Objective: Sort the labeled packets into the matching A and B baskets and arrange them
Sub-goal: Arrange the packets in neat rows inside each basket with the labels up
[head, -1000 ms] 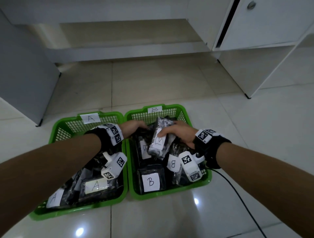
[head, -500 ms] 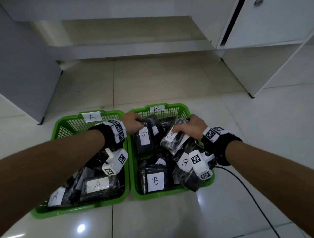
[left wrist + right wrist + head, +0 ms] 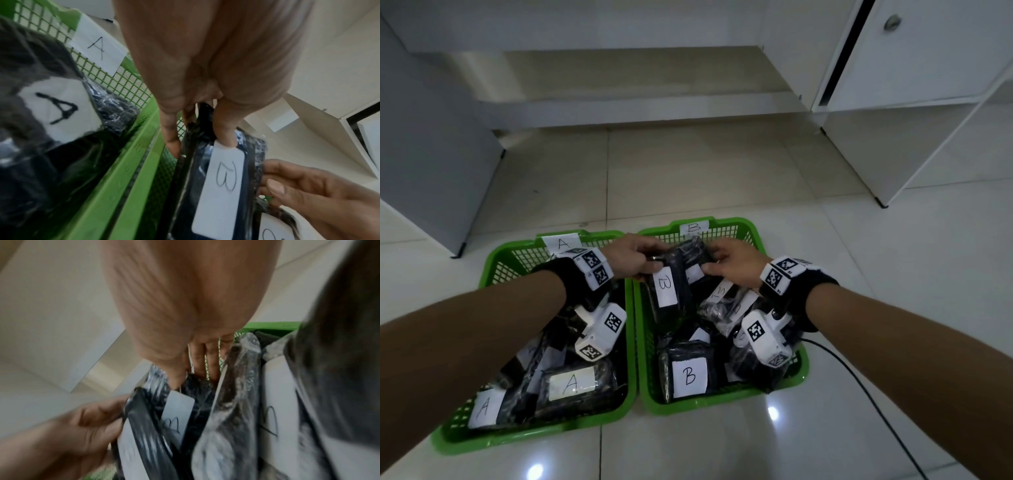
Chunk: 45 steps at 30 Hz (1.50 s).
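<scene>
Two green baskets stand side by side on the floor: basket A (image 3: 496,270) on the left and basket B (image 3: 760,240) on the right, both holding dark plastic-wrapped packets with white labels. At the far end of basket B my left hand (image 3: 654,263) pinches the top of an upright B packet (image 3: 666,287), with thumb and fingers either side of it (image 3: 222,178). Just to the right, my right hand (image 3: 709,267) grips the top of a second B packet (image 3: 176,415) that stands behind the first.
More B packets (image 3: 690,375) fill the near part of basket B, and A packets (image 3: 571,382) fill basket A. A black cable (image 3: 859,394) runs across the tiles at the right. White cabinets (image 3: 928,102) stand beyond, with bare floor in between.
My left hand has stood a B packet upright at the far end of basket B. My right hand has let go of the packet it held and shifted left onto another one.
</scene>
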{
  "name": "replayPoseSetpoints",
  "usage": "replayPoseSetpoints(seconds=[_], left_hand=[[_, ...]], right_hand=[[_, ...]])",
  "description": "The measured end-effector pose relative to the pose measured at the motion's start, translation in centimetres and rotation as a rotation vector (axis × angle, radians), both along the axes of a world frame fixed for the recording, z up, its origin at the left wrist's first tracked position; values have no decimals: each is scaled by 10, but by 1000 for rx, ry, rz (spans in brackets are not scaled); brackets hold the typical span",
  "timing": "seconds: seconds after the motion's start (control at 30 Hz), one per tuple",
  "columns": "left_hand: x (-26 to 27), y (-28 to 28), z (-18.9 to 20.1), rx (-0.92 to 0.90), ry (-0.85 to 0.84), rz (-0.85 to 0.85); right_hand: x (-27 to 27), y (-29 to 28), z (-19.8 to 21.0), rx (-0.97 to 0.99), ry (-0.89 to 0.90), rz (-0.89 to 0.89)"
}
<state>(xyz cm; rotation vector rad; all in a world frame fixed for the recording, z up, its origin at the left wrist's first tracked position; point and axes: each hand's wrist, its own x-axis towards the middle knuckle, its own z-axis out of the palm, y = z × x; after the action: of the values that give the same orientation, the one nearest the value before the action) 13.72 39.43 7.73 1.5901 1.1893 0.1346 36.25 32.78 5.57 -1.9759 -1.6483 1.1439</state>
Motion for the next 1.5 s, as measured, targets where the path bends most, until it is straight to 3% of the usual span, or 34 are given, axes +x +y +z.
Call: replayPoseSetpoints(seconds=[0.1,0.23,0.3,0.4,0.47,0.57,0.63,0.77,0.8,0.87,0.93,1.0,1.17,1.23,1.33,1.37,1.5], left_hand=[[-9,-1,-7,43,24,-18],[-12,-10,-19,352,231,-159],[-10,-14,-28,319,175,-91],[-9,-19,-31,125,53,40],[-13,-20,-32,131,45,6],[-16,-23,-35,357,179,-75],[-14,-31,-38,405,140,-56],[-8,-44,-40,683,126,-232],[-5,-46,-36,661,117,-277],[3,-48,-28,416,89,-369],[11,-50,-24,123,71,-418],[15,-48,-27,-55,50,-388],[10,-36,-31,-193,31,-357],[9,-30,-28,-13,44,-275],[7,-6,-26,645,219,-212],[7,4,-26,773,272,-229],[17,31,-42,787,458,-500]], right_hand=[[10,3,2,78,56,-77],[13,12,6,-67,27,-17],[7,15,6,-126,-35,77],[-1,18,4,-53,-173,175],[-2,20,3,-12,-161,133],[3,27,5,34,-102,46],[8,32,6,46,-37,-42],[17,34,9,13,163,-257],[19,35,11,33,213,-304],[23,38,17,82,287,-367],[24,43,21,103,272,-344],[19,46,23,99,219,-305],[3,50,8,-10,32,-224],[-5,50,4,-103,-37,-158],[-10,53,-4,-202,-109,-78],[-11,53,-6,-213,-109,-72],[-12,52,-12,-220,-87,-12]])
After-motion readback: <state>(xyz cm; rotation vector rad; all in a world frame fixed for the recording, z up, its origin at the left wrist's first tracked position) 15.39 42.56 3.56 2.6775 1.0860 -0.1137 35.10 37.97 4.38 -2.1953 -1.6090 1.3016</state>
